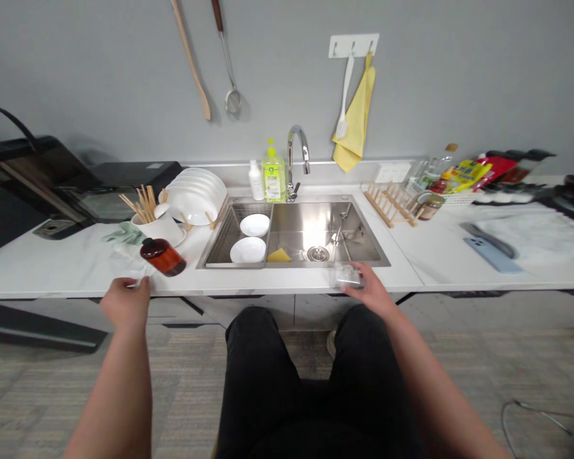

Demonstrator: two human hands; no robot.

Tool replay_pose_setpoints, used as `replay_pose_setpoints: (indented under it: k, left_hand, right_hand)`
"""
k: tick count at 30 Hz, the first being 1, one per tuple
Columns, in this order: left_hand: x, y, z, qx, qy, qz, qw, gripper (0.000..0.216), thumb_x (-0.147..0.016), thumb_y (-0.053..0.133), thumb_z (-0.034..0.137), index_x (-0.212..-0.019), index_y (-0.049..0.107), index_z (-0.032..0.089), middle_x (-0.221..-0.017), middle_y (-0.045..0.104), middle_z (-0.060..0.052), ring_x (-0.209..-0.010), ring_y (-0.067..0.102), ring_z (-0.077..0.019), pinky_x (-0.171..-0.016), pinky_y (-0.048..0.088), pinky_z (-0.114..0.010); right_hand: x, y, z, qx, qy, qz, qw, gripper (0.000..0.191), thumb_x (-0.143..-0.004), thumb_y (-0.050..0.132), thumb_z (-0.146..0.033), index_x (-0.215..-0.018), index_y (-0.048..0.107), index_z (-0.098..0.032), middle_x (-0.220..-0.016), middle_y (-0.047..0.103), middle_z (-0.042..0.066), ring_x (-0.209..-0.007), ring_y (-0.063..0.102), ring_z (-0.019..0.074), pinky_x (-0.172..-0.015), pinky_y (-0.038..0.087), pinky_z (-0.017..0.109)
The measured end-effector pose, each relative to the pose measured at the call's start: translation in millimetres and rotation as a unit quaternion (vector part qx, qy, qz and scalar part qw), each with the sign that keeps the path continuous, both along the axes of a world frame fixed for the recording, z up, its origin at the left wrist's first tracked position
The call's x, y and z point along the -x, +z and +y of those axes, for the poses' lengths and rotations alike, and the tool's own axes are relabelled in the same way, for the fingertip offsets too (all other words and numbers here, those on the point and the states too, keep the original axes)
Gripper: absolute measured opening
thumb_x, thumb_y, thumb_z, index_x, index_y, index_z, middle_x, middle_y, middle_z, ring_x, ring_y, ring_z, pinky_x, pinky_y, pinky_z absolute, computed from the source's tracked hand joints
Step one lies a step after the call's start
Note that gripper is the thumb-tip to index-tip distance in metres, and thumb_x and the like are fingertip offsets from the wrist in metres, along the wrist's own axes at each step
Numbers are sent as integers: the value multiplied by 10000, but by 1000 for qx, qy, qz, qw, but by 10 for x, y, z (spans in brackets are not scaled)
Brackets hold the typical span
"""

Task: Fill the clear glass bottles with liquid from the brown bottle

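Smooth white counter (435,255); right hand (372,294) clasps clear glass (348,275).

Transparent cup (347,275), brushed steel sink (306,223)

The small clear glass cup (347,275) is at the near edge of the white counter (411,271), just in front of the near right corner of the steel sink (291,264). The right hand (370,293) closes around it from the near side, so only its far part shows; whether it stands upright is hard to tell. On the left, a pale, thin, crumpled sheet (124,260) lies on the counter near its edge. The left hand (124,305) touches its near border; if it grips it, I cannot tell. The amber brown bottle with a black cap (162,256) lies on its side just right of the sheet, its cap toward the left.
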State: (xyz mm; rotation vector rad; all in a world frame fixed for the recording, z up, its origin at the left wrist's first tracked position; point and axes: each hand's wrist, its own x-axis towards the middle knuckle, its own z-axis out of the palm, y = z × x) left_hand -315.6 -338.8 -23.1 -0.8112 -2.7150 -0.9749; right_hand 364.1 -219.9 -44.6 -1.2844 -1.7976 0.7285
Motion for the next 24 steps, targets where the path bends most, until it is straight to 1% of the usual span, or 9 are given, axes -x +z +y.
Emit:
replay_pose_setpoints:
  k: [3, 5, 8, 11, 15, 19, 21, 22, 24]
  left_hand:
    - [26, -12, 139, 16, 3, 4, 1000, 342, -866, 845, 489, -948, 630, 236, -718, 460, 35, -834, 559, -257, -889, 438, -375]
    - [27, -5, 213, 25, 0, 11, 1000, 325, -865, 831, 478, -928, 632, 229, -732, 441, 29, -833, 541, -252, -872, 419, -371]
    - [21, 2, 267, 37, -24, 26, 999, 268, -894, 773, 446, -888, 634, 217, -777, 436, 12, -852, 526, -245, -872, 413, -378]
    - [13, -18, 263, 38, -55, 42, 997, 274, -913, 748, 458, -903, 645, 205, -852, 482, -9, -925, 553, -254, -910, 435, -388]
    - [-1, -58, 212, 18, -84, 60, 994, 286, -906, 769, 439, -1007, 677, 188, -1005, 581, -56, -1117, 606, -294, -1021, 476, -410]
    - [41, -43, 94, -24, -115, 36, 992, 298, -836, 828, 279, -1082, 703, 168, -1158, 632, -82, -1211, 616, -311, -1154, 477, -454]
    - [60, -2, 32, -50, -104, 23, 993, 334, -853, 804, 219, -1166, 703, 161, -1265, 646, -84, -1196, 629, -292, -1159, 494, -456]
    - [57, 28, 14, -63, -97, 20, 993, 368, -892, 786, 223, -1241, 691, 158, -1332, 652, -89, -1193, 638, -278, -1141, 510, -441]
    - [18, 108, 24, -95, -103, 9, 990, 494, -978, 777, 302, -1423, 623, 153, -1476, 649, -109, -1229, 653, -259, -1108, 534, -398]
  right_hand:
    - [-70, 2, 73, 11, 7, -16, 1000, 864, -783, 934, -586, -1531, 690, -228, -1433, 765, 184, -1298, 744, 430, -1093, 626, 619]
    - [-102, -22, 116, 21, 3, -13, 1000, 929, -795, 922, -585, -1600, 653, -207, -1473, 763, 206, -1297, 749, 436, -1089, 626, 630]
    - [-139, -81, 156, 27, -10, -12, 1000, 976, -821, 917, -594, -1662, 611, -207, -1542, 750, 218, -1295, 755, 443, -1096, 622, 649]
    - [-153, -125, 170, 22, -15, -11, 1000, 989, -819, 933, -628, -1668, 615, -234, -1555, 759, 197, -1272, 766, 440, -1090, 632, 640]
    - [-135, -109, 160, 24, -12, -11, 1000, 971, -802, 941, -638, -1640, 642, -248, -1520, 782, 182, -1233, 783, 435, -1087, 639, 643]
    - [-133, -69, 139, 31, -10, -3, 999, 1090, -758, 962, -624, -1705, 581, -243, -1654, 693, 206, -1295, 763, 459, -1131, 617, 684]
    - [-153, -66, 128, 31, -4, 9, 999, 1175, -735, 986, -626, -1746, 530, -239, -1698, 652, 223, -1324, 749, 464, -1157, 604, 688]
    - [-168, -69, 121, 29, 0, 18, 999, 1212, -726, 998, -631, -1763, 504, -245, -1707, 640, 226, -1331, 745, 460, -1164, 601, 686]
    - [-205, -83, 101, 25, 7, 38, 999, 1267, -718, 1017, -650, -1790, 451, -282, -1721, 621, 222, -1340, 738, 442, -1164, 605, 676]
